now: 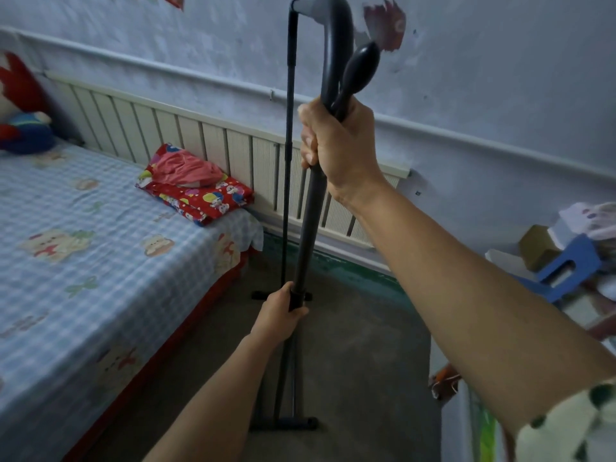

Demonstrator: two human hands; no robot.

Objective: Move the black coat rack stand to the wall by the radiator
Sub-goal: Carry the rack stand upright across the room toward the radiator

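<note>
The black coat rack stand (308,225) rises through the middle of the view, between the bed and me. Its near pole curves over at the top, and a thinner far pole runs beside it. My right hand (336,145) is shut around the near pole high up, just below a rounded black knob. Lower down, my left hand (281,311) grips the same pole. A black foot bar (286,422) lies on the floor near me and another sits farther back. The white ribbed radiator (213,145) runs along the pale blue wall (500,95) right behind the stand.
A bed (83,245) with a blue checked sheet fills the left side, with a folded red cloth (196,191) at its far corner and soft toys (23,128) at the head. Boxes and a blue stool (563,265) are piled at the right. Grey floor (360,361) lies between.
</note>
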